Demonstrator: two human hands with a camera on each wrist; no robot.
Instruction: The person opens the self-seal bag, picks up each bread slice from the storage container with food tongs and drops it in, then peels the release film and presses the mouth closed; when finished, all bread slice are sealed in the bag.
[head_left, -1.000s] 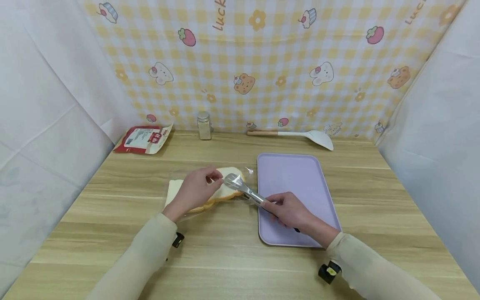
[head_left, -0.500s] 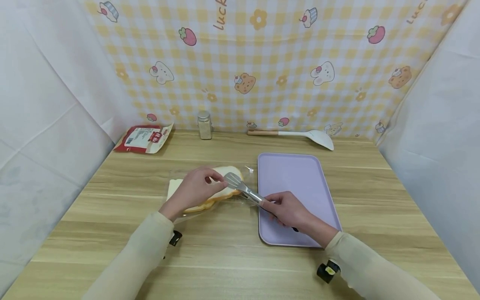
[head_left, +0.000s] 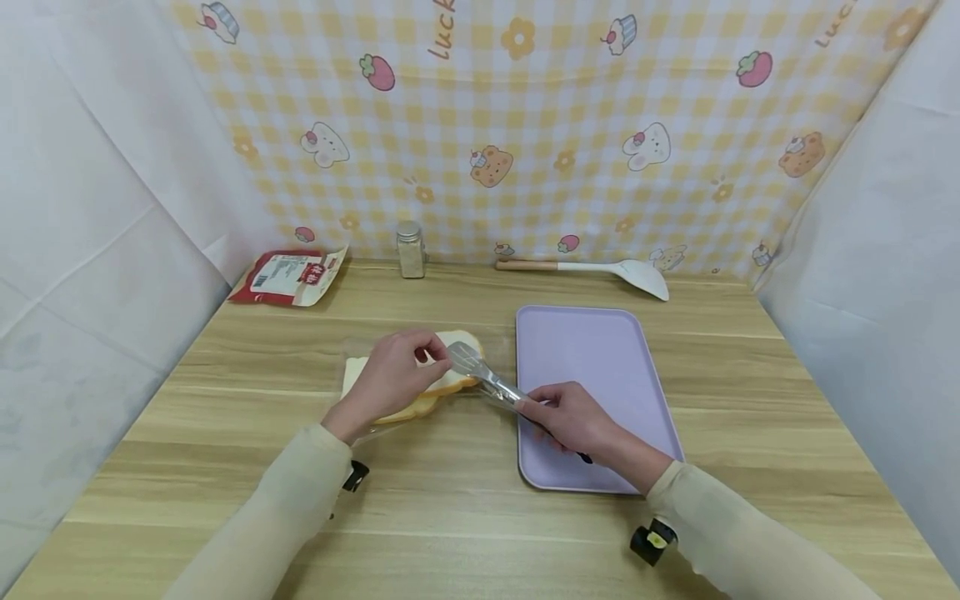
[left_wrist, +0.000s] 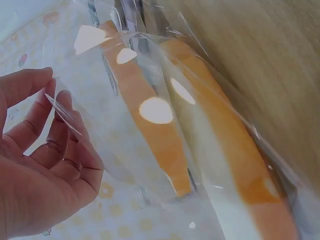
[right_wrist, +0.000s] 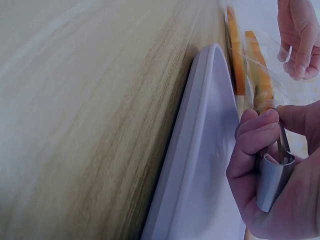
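My left hand (head_left: pixel 397 375) pinches an edge of a clear plastic bag (left_wrist: pixel 67 117) between thumb and fingers, holding the film up over the bread. Inside the bag lie two slices of bread, an upper slice (head_left: pixel 471 343) partly overlapping a lower slice (head_left: pixel 420 407). My right hand (head_left: pixel 573 421) grips metal tongs (head_left: pixel 491 380) by the handle, palm over the tray's left side. The slotted head of the tongs lies over the upper slice, reaching in at the bag's right end, close to my left fingertips. In the right wrist view, fingers and thumb wrap the tongs' handle.
A lilac tray (head_left: pixel 600 350) lies right of the bag, under my right hand. Along the back stand a red and white packet (head_left: pixel 288 279), a glass shaker jar (head_left: pixel 410 252) and a white spatula (head_left: pixel 630 273) with a wooden handle. A patterned cloth (head_left: pixel 562 108) hangs behind.
Both hands keep their holds and nearly the same places. The raised film by the tongs has shifted, and its bright glint at the bag's right end is gone. The tongs' head has moved slightly.
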